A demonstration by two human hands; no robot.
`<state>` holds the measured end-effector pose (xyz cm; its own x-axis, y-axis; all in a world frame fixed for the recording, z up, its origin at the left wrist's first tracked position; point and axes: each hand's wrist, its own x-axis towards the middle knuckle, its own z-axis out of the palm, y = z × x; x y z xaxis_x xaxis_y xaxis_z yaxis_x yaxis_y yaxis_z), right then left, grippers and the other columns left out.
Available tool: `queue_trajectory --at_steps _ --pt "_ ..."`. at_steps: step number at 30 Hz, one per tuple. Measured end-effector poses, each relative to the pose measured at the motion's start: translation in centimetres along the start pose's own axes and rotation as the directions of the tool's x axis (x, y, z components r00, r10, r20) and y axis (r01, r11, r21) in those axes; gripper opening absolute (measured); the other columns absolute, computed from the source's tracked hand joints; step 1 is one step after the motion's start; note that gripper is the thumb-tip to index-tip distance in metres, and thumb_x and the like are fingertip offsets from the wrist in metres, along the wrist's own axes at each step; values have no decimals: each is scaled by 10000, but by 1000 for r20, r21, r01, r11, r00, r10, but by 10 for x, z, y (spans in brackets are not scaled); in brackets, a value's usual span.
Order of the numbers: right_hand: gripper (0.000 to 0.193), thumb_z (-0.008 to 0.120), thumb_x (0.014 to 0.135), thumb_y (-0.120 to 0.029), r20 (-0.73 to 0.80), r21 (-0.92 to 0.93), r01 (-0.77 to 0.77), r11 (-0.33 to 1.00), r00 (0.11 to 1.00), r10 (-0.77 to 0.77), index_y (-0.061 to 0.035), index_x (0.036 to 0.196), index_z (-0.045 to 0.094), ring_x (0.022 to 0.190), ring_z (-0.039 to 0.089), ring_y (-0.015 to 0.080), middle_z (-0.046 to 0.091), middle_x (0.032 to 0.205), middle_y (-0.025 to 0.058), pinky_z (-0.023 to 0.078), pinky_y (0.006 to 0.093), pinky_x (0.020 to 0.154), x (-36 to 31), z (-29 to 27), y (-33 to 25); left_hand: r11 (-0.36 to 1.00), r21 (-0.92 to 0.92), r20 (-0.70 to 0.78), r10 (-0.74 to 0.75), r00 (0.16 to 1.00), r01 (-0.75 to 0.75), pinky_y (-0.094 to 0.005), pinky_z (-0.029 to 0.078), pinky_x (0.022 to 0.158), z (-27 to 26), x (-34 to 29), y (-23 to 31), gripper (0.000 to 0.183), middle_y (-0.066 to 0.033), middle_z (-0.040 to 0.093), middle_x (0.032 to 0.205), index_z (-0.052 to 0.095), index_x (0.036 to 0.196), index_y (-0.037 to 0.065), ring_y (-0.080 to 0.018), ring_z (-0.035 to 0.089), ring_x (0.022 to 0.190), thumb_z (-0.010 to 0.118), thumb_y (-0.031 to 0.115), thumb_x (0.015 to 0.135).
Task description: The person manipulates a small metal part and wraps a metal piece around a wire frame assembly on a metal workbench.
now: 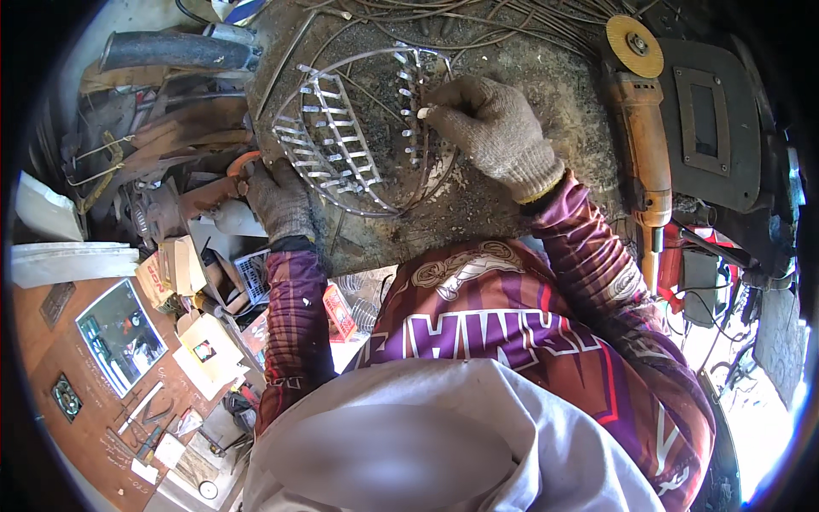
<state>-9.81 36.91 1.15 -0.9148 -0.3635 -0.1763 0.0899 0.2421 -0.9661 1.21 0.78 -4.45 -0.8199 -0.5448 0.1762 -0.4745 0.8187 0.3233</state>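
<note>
Wire frame (342,140) lay on the dark table (576,128). Gloved right hand (495,132) was at the frame's right side, fingers bunched; couldn't tell whether it pinched the small white tip (423,113) there. Gloved left hand (281,203) was at table's left edge by an orange handle (242,163), grip unclear. Grinder (644,145) lay right.

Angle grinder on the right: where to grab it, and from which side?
Probably around its long orange body, with the right hand coming from the left: the barrel lies lengthwise, the disc sits at its far end, and a dark windowed panel crowds its right side.
</note>
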Motion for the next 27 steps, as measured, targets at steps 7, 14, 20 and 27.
queue_trajectory --at_steps 7,14,20,27 --pt "275 771 933 -231 38 -59 24 998 999 -22 -43 1134 771 749 642 112 720 833 37 527 296 691 -5 -6 -5 992 -2 135 -126 983 127 -473 505 1015 -11 -2 22 610 -271 674 1353 586 1447 44 -448 654 1233 414 530 1122" --pt "302 787 899 -345 -37 -16 32 999 999 -33 -92 1062 801 793 756 213 782 861 101 591 364 745 -6 -6 12 991 21 121 -130 984 129 -509 497 1029 -9 2 15 640 -295 659 1366 576 1453 37 -477 625 1274 405 553 1115" --pt "308 780 899 -342 -1 -77 52 996 999 -52 -88 1071 800 837 766 225 787 890 126 594 365 774 -1 -4 0 997 -52 11 -64 998 65 -540 500 903 -11 -3 27 404 -296 683 1104 660 1199 -37 -493 658 1040 558 324 1050" --pt "323 766 883 -323 -30 12 -68 998 997 68 -66 1076 795 818 754 215 781 876 117 584 365 756 -6 -14 18 999 -17 -7 -49 999 49 -552 498 903 -6 -1 22 405 -304 682 1113 658 1193 -49 -502 654 1050 552 314 1048"
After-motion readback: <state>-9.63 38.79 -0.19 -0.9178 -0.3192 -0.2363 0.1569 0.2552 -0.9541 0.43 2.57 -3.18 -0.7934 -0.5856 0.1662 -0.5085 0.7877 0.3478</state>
